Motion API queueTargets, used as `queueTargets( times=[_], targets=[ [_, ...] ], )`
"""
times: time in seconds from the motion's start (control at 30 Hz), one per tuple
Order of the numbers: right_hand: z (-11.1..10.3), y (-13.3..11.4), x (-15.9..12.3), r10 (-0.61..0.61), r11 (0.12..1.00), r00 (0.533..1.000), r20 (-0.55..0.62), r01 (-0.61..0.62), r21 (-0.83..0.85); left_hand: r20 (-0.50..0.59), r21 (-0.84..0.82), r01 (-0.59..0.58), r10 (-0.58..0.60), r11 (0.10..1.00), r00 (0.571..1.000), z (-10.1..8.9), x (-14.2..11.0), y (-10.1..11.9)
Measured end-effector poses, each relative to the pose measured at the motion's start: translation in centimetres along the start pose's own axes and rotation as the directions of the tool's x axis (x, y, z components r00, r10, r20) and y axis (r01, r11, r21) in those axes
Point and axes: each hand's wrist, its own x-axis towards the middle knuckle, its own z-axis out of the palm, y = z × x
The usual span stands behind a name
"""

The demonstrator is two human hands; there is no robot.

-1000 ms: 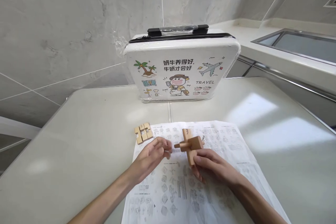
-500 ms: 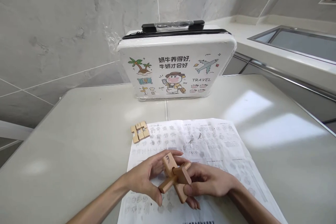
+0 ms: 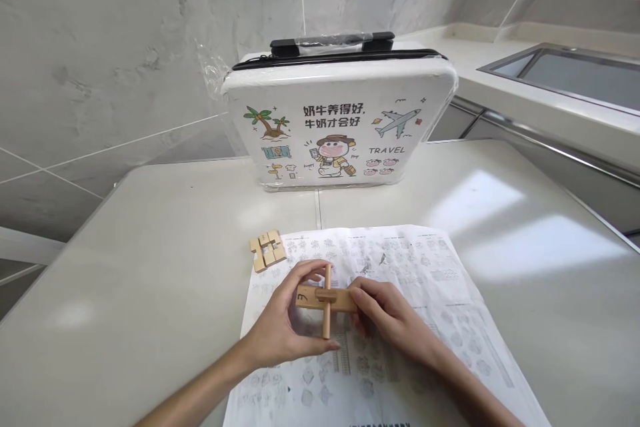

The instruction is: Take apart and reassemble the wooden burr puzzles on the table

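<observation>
Between my two hands is a wooden interlocking puzzle (image 3: 309, 297), made of flat crossed pieces, with a dark mark like a "3" on its left arm. My left hand (image 3: 280, 320) curves around it, thumb at the lower end and fingers at the upper end of the upright piece. At the right end of the marked piece, my right hand (image 3: 387, 310) pinches it between thumb and fingers. The puzzle is held above a printed sheet (image 3: 415, 380) covered with small grey diagrams. Some fingers of my right hand are hidden behind the wood.
A flat group of small wooden blocks (image 3: 267, 251) lies at the sheet's upper left corner. Behind the sheet, a white suitcase (image 3: 295, 87) in clear plastic wrap stands on the pale table (image 3: 150, 267). A grey tiled wall (image 3: 125, 47) rises behind.
The puzzle has been turned from a slanted view to a squared-up cross and moved slightly away from me. My left hand now spans the upright piece; my right hand holds the marked piece's right end.
</observation>
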Motion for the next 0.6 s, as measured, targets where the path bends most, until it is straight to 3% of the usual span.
queueTargets(
  times=[0.27,0.6],
  targets=[
    [-0.07,0.29,0.19,-0.063,0.997,0.995,-0.075,0.059,-0.052,-0.029,0.129,-0.015,0.019,0.992,0.999,0.43,0.23,0.03],
    [-0.03,0.38,0.22,-0.096,0.994,0.984,-0.152,0.088,-0.062,-0.038,0.154,-0.026,0.032,0.988,0.999,0.63,0.09,-0.13]
  ],
)
